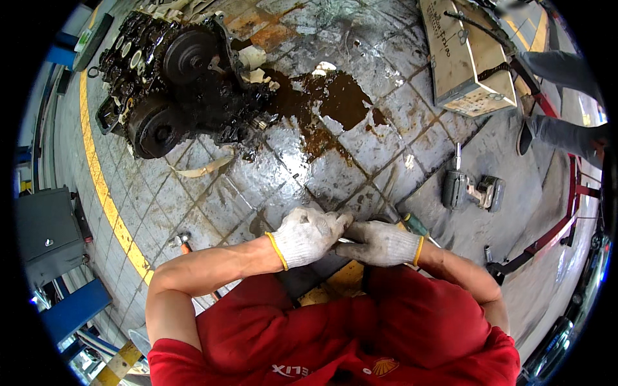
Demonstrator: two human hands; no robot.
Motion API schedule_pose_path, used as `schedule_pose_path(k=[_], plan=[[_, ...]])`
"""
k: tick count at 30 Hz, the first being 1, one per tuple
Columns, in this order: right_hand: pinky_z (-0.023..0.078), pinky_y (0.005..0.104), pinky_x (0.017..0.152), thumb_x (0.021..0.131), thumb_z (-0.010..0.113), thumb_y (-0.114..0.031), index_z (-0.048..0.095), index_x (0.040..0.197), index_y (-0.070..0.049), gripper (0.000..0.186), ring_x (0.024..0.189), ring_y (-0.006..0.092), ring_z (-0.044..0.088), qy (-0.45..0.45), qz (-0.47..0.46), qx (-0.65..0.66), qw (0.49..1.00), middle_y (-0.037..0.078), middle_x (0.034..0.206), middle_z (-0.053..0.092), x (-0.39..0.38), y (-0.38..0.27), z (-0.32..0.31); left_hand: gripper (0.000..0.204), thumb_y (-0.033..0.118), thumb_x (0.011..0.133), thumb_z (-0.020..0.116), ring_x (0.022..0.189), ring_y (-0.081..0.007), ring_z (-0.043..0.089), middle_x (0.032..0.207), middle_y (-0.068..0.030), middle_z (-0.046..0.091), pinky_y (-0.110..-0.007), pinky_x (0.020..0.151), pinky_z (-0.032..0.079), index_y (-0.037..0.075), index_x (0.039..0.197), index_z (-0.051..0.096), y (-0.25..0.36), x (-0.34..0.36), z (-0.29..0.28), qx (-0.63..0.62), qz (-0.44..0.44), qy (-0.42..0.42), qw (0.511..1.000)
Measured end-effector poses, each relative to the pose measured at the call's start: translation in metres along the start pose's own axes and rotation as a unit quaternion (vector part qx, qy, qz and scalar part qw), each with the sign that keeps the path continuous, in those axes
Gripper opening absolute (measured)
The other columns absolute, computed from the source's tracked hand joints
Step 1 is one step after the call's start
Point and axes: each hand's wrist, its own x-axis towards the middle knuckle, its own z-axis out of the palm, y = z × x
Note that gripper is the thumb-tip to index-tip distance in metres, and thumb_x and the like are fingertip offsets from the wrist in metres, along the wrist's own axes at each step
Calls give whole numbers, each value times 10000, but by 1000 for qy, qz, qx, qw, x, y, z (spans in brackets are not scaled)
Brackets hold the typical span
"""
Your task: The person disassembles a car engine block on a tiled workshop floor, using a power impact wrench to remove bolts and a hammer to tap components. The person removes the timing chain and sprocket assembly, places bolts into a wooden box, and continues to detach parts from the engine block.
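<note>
My left hand (310, 236) and my right hand (381, 242) wear soiled white knit gloves with yellow cuffs. They meet in front of my lap, fingers curled and touching. A short bit of thin, shiny metal (346, 240) shows between them at the right fingers; the rest is hidden, so its kind cannot be told. Just beyond my right hand lies a tool with a teal handle (415, 224), partly covered by the glove. Under my left forearm a hammer (181, 241) with an orange handle rests on the floor.
A dark, oily engine (187, 83) stands ahead at left, beside a brown oil puddle (331, 100). At right are a cordless impact wrench (473, 192), a loose socket (488, 253), a wooden crate (467, 58) and another person's legs (560, 132). A grey cabinet (48, 222) stands far left.
</note>
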Motion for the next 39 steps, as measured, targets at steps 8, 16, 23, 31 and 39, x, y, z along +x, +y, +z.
schedule_pose_path(k=[8, 16, 23, 31, 39], plan=[[549, 459, 787, 1027, 672, -394, 641, 1329, -48, 461, 839, 337, 712, 96, 137, -12, 986, 218, 974, 721, -91, 35, -31, 418, 288, 1066, 589, 708, -283, 753, 864, -180, 753, -448, 551, 590, 35, 1399, 591, -78, -39, -23, -72, -237, -209, 946], [526, 299, 602, 994, 729, -343, 682, 1171, -16, 375, 690, 130, 630, 180, 350, 251, 884, 24, 844, 647, -196, 167, -38, 516, 478, 1046, 625, 918, -276, 731, 998, -209, 738, -433, 845, 559, 37, 1311, 665, -60, -41, 20, -380, -366, -157, 835], [573, 389, 659, 953, 735, -308, 677, 1155, -32, 347, 751, 218, 697, 297, 516, 133, 792, 129, 918, 713, -276, 307, 2, 610, 449, 1017, 679, 1005, -184, 694, 1213, -147, 730, -330, 854, 570, -23, 1400, 622, -65, -25, 10, -479, -437, -197, 735], [555, 531, 941, 970, 653, -328, 678, 1266, -122, 362, 1143, 436, 688, 301, 544, -167, 765, 254, 1206, 722, -269, 316, 1, 380, 426, 1061, 646, 480, -62, 436, 649, 50, 544, -258, 427, 313, 67, 1175, 691, -47, -20, 18, -607, -454, -147, 636], [485, 458, 1064, 891, 632, -127, 544, 1450, -55, 571, 1204, 370, 637, 434, 267, -377, 773, 199, 1317, 649, -204, 247, -58, 382, 377, 1017, 707, 552, -80, 548, 775, 10, 618, -252, 452, 399, 63, 1233, 682, -46, -6, 11, -583, -465, -169, 645]])
